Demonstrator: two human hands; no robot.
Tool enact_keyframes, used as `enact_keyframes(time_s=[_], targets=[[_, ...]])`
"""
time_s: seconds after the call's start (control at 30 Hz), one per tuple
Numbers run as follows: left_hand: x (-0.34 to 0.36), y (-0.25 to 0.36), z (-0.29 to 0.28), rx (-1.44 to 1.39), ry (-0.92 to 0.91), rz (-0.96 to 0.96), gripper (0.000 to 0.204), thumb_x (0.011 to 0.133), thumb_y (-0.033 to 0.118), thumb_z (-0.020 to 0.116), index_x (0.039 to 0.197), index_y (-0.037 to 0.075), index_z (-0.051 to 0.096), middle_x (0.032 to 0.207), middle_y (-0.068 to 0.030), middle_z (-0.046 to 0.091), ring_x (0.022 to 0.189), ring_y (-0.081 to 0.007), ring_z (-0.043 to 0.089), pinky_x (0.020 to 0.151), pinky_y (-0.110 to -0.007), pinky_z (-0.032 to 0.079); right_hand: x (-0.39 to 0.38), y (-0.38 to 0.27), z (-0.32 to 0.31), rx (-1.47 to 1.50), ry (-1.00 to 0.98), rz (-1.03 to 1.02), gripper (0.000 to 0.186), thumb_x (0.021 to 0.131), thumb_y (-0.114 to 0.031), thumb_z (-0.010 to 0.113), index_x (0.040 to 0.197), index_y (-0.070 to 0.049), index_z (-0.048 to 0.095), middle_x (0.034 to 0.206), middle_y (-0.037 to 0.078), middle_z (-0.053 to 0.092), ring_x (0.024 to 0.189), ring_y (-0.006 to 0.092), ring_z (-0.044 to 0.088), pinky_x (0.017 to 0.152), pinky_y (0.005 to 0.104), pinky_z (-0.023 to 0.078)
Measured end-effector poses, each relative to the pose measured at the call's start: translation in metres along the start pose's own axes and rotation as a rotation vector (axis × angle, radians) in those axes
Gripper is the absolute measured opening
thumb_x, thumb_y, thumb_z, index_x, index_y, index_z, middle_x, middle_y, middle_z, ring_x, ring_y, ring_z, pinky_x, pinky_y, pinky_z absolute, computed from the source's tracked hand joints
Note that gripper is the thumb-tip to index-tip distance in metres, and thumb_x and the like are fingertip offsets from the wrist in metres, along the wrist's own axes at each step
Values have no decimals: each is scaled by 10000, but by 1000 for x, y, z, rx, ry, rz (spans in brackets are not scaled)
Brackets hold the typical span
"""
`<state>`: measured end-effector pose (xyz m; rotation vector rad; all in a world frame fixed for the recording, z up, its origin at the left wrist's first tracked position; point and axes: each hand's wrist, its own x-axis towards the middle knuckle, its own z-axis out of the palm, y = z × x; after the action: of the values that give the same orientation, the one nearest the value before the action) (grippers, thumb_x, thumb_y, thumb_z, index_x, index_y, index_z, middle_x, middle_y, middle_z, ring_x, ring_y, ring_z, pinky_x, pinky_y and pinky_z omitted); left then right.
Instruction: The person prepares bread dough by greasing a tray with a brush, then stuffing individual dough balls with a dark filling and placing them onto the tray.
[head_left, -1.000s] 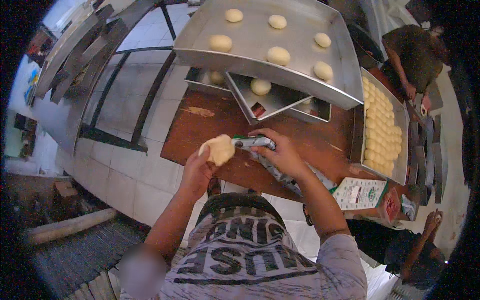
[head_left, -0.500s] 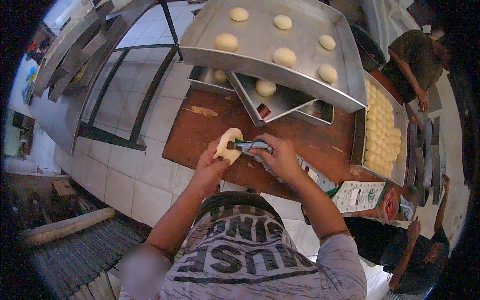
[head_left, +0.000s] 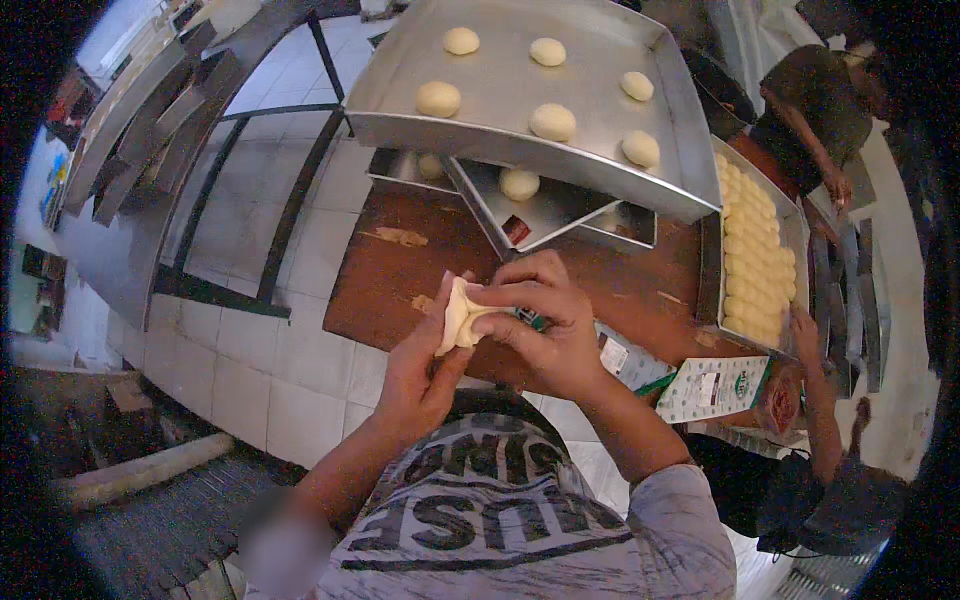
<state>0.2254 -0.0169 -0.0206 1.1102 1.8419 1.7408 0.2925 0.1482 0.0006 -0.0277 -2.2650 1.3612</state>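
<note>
Head view: left hand (head_left: 425, 365) cups a flattened dough piece (head_left: 458, 318) from beneath, fingers curled around it; right hand (head_left: 545, 320) pinches its upper edge with thumb and forefingers while a foil-and-green piping bag (head_left: 615, 352) runs back under the palm, likely kept there for filling. Dough sits at centre, above the brown table (head_left: 400, 275) edge. At 12 o'clock, a large steel tray (head_left: 600, 170) carries six dough balls, spaced apart, probably for rising. Below it, two smaller trays, one ball showing in each. At 3 o'clock, a tray (head_left: 795, 235) packed with small dough pieces, too many to count. One printed carton (head_left: 715, 388) at 4 o'clock.
</note>
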Motion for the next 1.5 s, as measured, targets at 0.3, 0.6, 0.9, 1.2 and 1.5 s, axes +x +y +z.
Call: enact_keyframes(time_s=[0.3, 0.6, 0.9, 1.2, 1.5], targets=[[45, 15, 2, -531, 6, -687, 405, 977, 366, 377, 1060, -3, 523, 1038, -100, 576, 938, -157, 545, 779, -314, 450, -21, -12, -8, -602, -39, -401, 352, 697, -198, 724, 1044, -165, 677, 1018, 29, 524, 915, 222, 432, 824, 353, 369], [35, 24, 22, -57, -69, -249, 409, 985, 355, 345, 1045, 3, 544, 1012, -96, 585, 953, -160, 551, 805, -309, 448, -18, 7, -12, 83, 124, 162, 199, 773, -158, 669, 969, -125, 671, 1014, 79, 521, 1008, 264, 465, 902, 360, 366], [28, 13, 19, -198, -40, -354, 480, 949, 478, 393, 1027, 41, 576, 875, -26, 581, 766, -96, 533, 685, -242, 427, -12, -4, -13, -88, 41, 52, 203, 756, -148, 688, 959, -138, 689, 1048, 81, 525, 1027, 247, 457, 894, 352, 370], [33, 0, -12, -120, -179, -707, 523, 959, 460, 370, 1097, 0, 577, 1044, -118, 578, 960, -163, 551, 858, -295, 423, -19, -23, -10, -420, 33, -246, 291, 708, -177, 712, 994, -131, 681, 1032, 61, 562, 962, 255, 527, 814, 363, 409], [67, 17, -4, -1182, -177, -397, 1098, 698, 863, 91, 1411, 42, 251, 1314, -247, 436, 1238, -317, 418, 1046, -406, 319, -15, -18, 4, 601, -88, 275, 106, 756, -64, 704, 799, -61, 607, 889, 69, 609, 866, 209, 598, 731, 344, 497]])
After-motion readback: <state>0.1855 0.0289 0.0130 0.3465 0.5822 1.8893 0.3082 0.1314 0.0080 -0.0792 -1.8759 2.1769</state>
